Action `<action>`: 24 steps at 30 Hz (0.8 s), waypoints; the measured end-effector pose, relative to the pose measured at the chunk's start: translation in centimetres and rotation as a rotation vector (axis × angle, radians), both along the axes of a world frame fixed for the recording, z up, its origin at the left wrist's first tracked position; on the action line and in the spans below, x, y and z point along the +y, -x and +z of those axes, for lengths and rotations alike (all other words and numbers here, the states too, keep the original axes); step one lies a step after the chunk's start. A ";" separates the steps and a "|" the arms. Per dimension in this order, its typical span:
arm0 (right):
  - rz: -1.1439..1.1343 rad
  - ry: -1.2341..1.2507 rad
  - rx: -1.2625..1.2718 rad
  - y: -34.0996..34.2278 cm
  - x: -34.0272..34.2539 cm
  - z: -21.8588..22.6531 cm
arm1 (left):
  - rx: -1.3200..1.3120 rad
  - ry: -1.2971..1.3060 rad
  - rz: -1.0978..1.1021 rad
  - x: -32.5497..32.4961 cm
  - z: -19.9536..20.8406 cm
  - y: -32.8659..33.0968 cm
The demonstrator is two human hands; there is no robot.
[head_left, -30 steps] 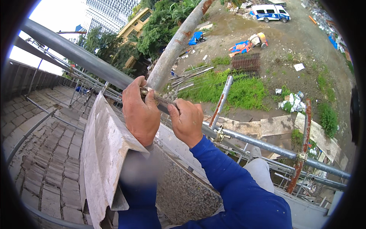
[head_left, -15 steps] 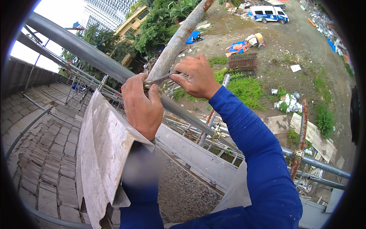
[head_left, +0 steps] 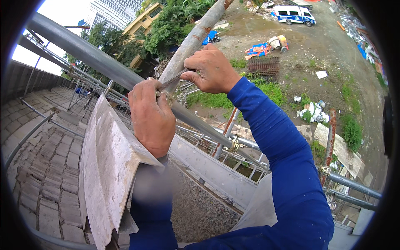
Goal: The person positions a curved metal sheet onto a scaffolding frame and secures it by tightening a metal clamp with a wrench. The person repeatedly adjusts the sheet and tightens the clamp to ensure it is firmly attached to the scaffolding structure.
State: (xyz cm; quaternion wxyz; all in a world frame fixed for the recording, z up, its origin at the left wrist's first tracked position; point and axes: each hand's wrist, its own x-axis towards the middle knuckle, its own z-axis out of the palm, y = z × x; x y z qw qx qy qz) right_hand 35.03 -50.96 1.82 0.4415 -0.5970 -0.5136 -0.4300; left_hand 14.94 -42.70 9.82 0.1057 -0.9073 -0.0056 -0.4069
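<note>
My right hand (head_left: 212,70) is closed in a pinch on the end of a thin metal wrench (head_left: 174,79). The wrench's other end meets a scaffold coupler (head_left: 169,98) where two steel pipes cross. My left hand (head_left: 151,118) curls around that coupler, its fingers hiding most of it. One of these pipes, a thick grey tube (head_left: 91,58), runs from the upper left down past my hands. The other, a rust-spotted pipe (head_left: 193,41), rises away from the joint. A bent, dirty white metal sheet (head_left: 108,162) stands beside my left forearm and partly covers it.
Paved flooring (head_left: 54,175) lies at left, with thin rails over it. More scaffold pipes (head_left: 350,181) and a rusty upright (head_left: 329,141) stand at right. Far below, the ground holds a white-and-blue van (head_left: 294,16), a cement mixer (head_left: 278,43) and a rusty grate (head_left: 263,66).
My right hand has moved slightly up and left, tilting the wrench more steeply. My left hand stays at the coupler; the view has shifted a little.
</note>
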 end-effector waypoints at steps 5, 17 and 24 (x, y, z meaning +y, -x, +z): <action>0.031 -0.169 0.008 0.1 1.0 -0.5 | -0.003 0.009 -0.017 0.1 0.1 -0.2; -0.006 -0.353 0.378 6.8 3.1 -4.3 | -0.009 -0.039 -0.062 0.9 0.0 0.3; -0.024 -0.326 0.638 10.4 3.3 -5.9 | -0.014 -0.016 -0.100 1.3 -0.2 -0.8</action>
